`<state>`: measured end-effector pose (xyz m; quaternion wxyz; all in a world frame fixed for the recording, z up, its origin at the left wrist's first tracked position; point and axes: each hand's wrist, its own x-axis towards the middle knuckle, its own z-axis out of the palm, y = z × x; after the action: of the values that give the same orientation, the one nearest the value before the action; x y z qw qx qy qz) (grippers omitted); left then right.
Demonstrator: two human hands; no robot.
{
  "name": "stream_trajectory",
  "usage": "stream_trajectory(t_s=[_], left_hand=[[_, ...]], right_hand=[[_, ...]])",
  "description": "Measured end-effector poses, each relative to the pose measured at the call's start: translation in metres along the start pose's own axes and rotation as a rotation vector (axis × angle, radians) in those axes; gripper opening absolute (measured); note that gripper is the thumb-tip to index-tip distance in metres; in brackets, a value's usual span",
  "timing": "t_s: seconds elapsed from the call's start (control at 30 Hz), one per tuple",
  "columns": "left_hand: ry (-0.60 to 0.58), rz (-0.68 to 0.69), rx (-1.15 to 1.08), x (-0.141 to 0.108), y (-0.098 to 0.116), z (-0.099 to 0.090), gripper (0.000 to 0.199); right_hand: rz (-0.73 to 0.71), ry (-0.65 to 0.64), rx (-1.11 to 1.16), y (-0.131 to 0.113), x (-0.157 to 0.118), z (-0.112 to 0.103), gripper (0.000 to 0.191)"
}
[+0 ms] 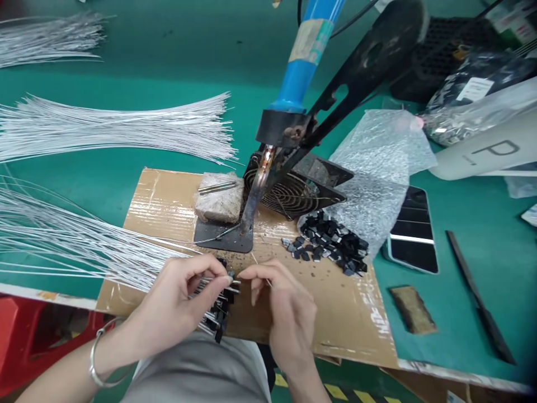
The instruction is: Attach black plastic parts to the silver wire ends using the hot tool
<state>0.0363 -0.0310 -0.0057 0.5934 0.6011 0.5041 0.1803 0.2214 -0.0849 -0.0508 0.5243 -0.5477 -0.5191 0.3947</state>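
My left hand (188, 296) is closed, with thumb and index finger pinched at the end of a white wire. Under and beside its fingers lie several white wires with small black connectors (220, 313) at their ends, close to the cardboard's front edge. My right hand (285, 313) is curled just right of the left fingertips, with a thin strand of wire (255, 259) sticking up from its fingers. A blue-handled soldering iron (293, 84) is clamped in a black stand, its tip pointing down at a dark plate (224, 238) beyond my hands.
White wire bundles (117, 129) lie left. A whitish block (220, 198) with metal rods, a black fan (289, 193) and a pile of black pieces (335, 240) sit on the cardboard (335, 319). Bubble wrap (369, 162), a phone (413, 229), a brownish pad (413, 309) and a dark flat tool (478, 296) are right.
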Motion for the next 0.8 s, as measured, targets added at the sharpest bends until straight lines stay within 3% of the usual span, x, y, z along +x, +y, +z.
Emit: stream_trajectory(t_s=[0.1,0.33,0.8], left_hand=[[0.029,-0.027,-0.021,0.000,0.002,0.000,0.029],[0.068,-0.023,-0.054,0.000,0.004,0.003,0.028],[0.184,0.084,0.149,-0.004,-0.001,0.011,0.024]], right_hand=[[0.171,0.110,0.155,0.001,-0.004,-0.003,0.065],[0.200,0.061,0.192,-0.003,-0.002,0.010,0.015],[0.326,0.024,0.441,0.000,-0.001,0.012,0.010]])
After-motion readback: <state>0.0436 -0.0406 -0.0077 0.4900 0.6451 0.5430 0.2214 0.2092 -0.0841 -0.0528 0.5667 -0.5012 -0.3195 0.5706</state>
